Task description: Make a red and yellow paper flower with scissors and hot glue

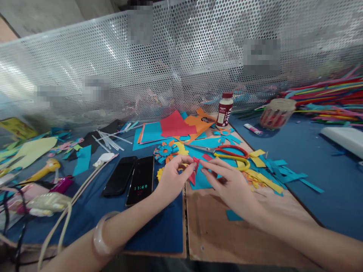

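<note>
Between both hands, just above the table, is a small folded piece of red paper (192, 178). My left hand (176, 175) pinches its upper edge between thumb and forefinger. From the other side, my right hand (224, 177) grips it with closed fingertips, which partly hide it. Beneath lies a blue paper sheet (205, 182). Scissors (231, 150) with a red and a yellow handle lie just beyond my right hand. A blue and orange paper flower (165, 151) rests beyond my left hand, with yellow paper pieces close by.
Two phones (141, 181) lie left of my left forearm. Coloured sheets (176, 126) are stacked farther back, beside a dark red bottle (225, 109). Paper scraps (283, 172) spread to the right, near a jar (277, 113). Cables and a glue gun (42, 172) crowd the left. A perforated metal screen (170, 64) bounds the back.
</note>
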`<action>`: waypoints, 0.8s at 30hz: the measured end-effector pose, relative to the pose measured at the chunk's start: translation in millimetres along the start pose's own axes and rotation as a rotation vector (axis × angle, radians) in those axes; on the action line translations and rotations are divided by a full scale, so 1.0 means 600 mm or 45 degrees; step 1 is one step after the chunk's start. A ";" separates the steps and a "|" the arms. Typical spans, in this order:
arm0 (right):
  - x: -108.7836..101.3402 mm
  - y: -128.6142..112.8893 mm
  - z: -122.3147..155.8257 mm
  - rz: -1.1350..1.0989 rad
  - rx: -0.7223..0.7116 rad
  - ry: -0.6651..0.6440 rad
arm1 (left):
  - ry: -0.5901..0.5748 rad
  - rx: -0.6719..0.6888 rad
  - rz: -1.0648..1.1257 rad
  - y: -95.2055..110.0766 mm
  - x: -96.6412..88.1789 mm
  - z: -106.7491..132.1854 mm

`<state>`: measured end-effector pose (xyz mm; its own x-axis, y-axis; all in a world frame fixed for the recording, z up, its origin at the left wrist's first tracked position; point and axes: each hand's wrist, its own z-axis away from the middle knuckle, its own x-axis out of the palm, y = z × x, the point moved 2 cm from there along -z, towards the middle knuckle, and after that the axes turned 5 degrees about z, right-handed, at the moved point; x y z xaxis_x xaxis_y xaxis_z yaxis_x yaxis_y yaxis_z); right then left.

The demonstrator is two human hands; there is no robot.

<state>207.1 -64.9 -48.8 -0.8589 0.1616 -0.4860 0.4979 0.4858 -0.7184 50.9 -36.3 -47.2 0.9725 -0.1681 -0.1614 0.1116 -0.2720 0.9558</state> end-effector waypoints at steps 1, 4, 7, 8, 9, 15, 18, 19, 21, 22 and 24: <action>0.000 0.000 0.000 -0.052 0.064 -0.028 | -0.001 0.001 -0.005 0.000 0.000 0.000; 0.002 0.004 0.001 -0.263 0.291 -0.122 | 0.002 0.006 -0.004 -0.001 0.000 0.000; 0.005 0.011 0.002 -0.464 0.473 -0.170 | 0.011 0.011 0.002 -0.001 0.000 -0.001; 0.006 0.013 0.003 -0.509 0.509 -0.176 | 0.014 0.013 0.002 0.000 0.000 -0.002; 0.007 0.015 0.004 -0.544 0.536 -0.178 | 0.016 0.013 0.002 0.000 0.000 -0.002; 0.012 0.016 0.004 -0.641 0.586 -0.185 | 0.015 -0.004 0.023 -0.001 0.000 -0.003; 0.012 0.012 0.002 -0.643 0.556 -0.185 | 0.004 -0.010 0.048 -0.002 0.002 -0.002; 0.012 0.010 0.002 -0.643 0.549 -0.186 | 0.001 -0.015 0.061 -0.003 0.002 -0.002; 0.010 0.008 0.002 -0.643 0.558 -0.183 | 0.006 -0.025 0.085 -0.003 0.003 -0.001; 0.010 0.008 0.002 -0.642 0.569 -0.179 | 0.009 -0.030 0.093 -0.003 0.003 0.000; 0.010 0.010 0.002 -0.636 0.590 -0.167 | 0.009 -0.036 0.096 -0.003 0.003 0.000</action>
<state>205.1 -62.3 -56.6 -0.9914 -0.1054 -0.0771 0.0718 0.0529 -0.9960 52.6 -36.3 -49.6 0.9797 -0.1804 -0.0870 0.0436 -0.2319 0.9718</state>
